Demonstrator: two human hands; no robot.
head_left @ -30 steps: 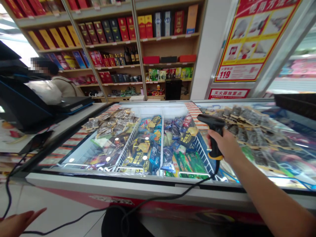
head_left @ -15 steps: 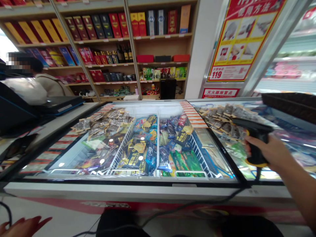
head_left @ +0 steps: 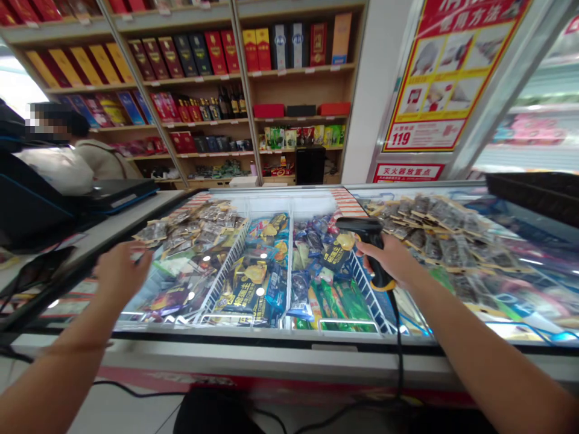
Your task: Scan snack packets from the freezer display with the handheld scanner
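My right hand (head_left: 392, 260) is wrapped round the grip of a black and yellow handheld barcode scanner (head_left: 360, 225), its cable hanging down over the front of the chest freezer (head_left: 271, 346). The scanner is above the freezer's glass, with its head turned left. Over the left end of the freezer, my left hand (head_left: 121, 265) reaches forward, fingers bent and apart, holding nothing I can see. Closest to it is a heap of small clear packets with brown backing (head_left: 199, 226). I cannot tell whether its fingertips touch them.
A second packet heap (head_left: 434, 229) lies to the right, before a dark tray (head_left: 538, 196). Wire baskets (head_left: 226, 265) under the glass hold bagged ice creams (head_left: 253, 283). At left stand a counter (head_left: 113, 220) and a person (head_left: 99, 158); shelves (head_left: 298, 63) line the back.
My left hand has risen from the lower left corner to the packet heap. My right hand has carried the scanner leftward, from above the right packets to over the middle baskets.
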